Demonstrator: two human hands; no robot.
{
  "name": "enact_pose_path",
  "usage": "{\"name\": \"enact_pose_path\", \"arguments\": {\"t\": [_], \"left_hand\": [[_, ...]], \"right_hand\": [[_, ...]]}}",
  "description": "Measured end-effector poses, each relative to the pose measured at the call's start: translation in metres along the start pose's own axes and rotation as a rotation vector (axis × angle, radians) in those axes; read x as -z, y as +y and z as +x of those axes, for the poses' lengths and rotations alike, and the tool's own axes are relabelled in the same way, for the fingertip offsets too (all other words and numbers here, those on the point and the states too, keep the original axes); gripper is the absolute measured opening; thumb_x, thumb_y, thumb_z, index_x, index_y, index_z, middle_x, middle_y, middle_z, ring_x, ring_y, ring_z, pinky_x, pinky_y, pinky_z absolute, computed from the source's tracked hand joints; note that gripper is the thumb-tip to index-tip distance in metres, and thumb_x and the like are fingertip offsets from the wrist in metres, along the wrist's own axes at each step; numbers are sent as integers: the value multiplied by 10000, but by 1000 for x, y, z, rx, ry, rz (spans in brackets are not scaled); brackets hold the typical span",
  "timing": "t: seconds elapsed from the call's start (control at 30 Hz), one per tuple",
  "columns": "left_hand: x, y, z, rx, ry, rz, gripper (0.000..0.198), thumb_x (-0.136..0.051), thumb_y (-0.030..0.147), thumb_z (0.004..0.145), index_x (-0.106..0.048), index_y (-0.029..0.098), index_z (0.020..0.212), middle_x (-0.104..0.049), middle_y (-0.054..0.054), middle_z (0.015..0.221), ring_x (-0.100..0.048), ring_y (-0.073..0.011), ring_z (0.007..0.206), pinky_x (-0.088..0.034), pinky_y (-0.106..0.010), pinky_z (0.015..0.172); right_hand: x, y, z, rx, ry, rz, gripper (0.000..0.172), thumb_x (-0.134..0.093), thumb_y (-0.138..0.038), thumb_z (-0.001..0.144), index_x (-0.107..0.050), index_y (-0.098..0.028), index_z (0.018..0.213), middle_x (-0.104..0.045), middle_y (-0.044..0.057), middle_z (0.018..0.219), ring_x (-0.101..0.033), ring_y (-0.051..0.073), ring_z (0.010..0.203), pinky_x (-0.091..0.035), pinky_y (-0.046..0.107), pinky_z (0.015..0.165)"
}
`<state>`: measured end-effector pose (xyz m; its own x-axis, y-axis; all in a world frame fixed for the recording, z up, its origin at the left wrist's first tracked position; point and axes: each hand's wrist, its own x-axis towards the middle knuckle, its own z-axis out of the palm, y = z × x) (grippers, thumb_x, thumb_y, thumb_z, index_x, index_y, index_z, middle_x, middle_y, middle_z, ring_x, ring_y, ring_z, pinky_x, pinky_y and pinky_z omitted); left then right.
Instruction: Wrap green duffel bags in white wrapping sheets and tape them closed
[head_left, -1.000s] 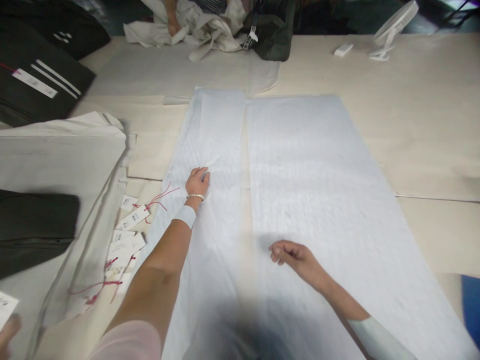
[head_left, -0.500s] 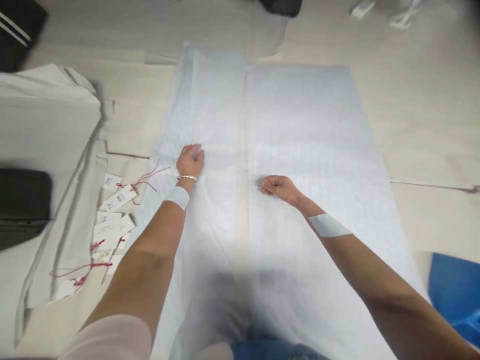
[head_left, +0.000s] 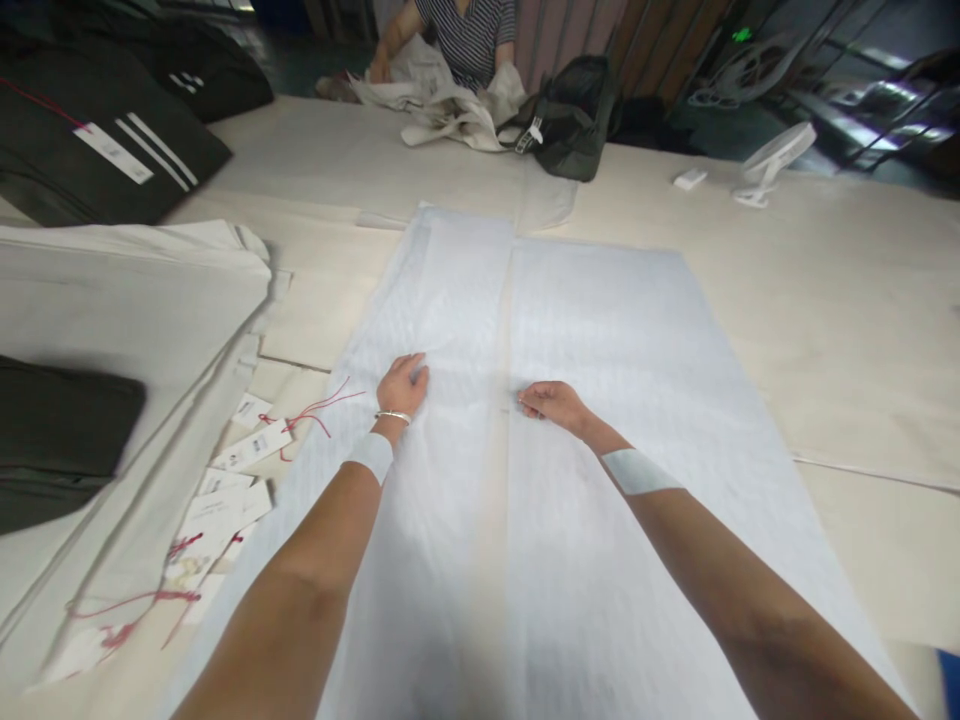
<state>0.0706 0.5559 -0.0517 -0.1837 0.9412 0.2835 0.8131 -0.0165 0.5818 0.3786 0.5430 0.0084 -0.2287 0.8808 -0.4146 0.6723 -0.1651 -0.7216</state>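
Fingers of the right hand [head_left: 556,404] are pinching closed, on what I cannot tell; the left hand [head_left: 403,388] is resting loosely open. Thin, pale-blue rectangular sheets [head_left: 637,340] are covering the middle of a beige tabletop [head_left: 847,330], probably handling light and limp, favouring edge holds.

Looks thin, matt and slightly sheer across the sheets [head_left: 615,320], faintly rippled; cannot tell whether film or fabric. Gleams like polished metal at the bracelet [head_left: 394,415]. Turns smooth and dull on the table [head_left: 847,300]. Reads as stiff paper in the tags [head_left: 255,445], thread in the strings [head_left: 322,405], matt cloth in the dark bundle [head_left: 576,120], smooth plastic in the fan [head_left: 776,155].
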Motion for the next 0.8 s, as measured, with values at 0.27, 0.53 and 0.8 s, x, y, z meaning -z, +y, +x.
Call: {"name": "enact_pose_path", "arguments": {"t": [0.27,0.53,0.8], "left_hand": [[0,0,0,-6,2,18,355,-539,328,886,-656,247,1211,-638,-56,1217,-616,-222,1106,-500,-340,972],[1,-2,0,-16,4,18,349,-516,331,891,-655,252,1201,-641,-49,1214,-616,-216,1114,-509,-337,964],[2,-2,0,-30,-4,2,335,-507,359,885,-669,272,1166,-644,-56,1203,-625,-227,1099,-509,-365,980]], "right_hand": [[10,-26,34,-91,-85,-438,384,-636,-386,802,-608,-181,479,-615,51,505,-608,175,575,-450,271,639],[7,-40,41,-204,-94,-606,344,-668,-414,796,-662,-155,570,-631,78,509,-664,207,605,-506,298,665],[30,-4,17,-209,87,-650,549,-631,-720,717,-672,-175,668,-650,132,628,-676,295,809,-495,352,692]]}}
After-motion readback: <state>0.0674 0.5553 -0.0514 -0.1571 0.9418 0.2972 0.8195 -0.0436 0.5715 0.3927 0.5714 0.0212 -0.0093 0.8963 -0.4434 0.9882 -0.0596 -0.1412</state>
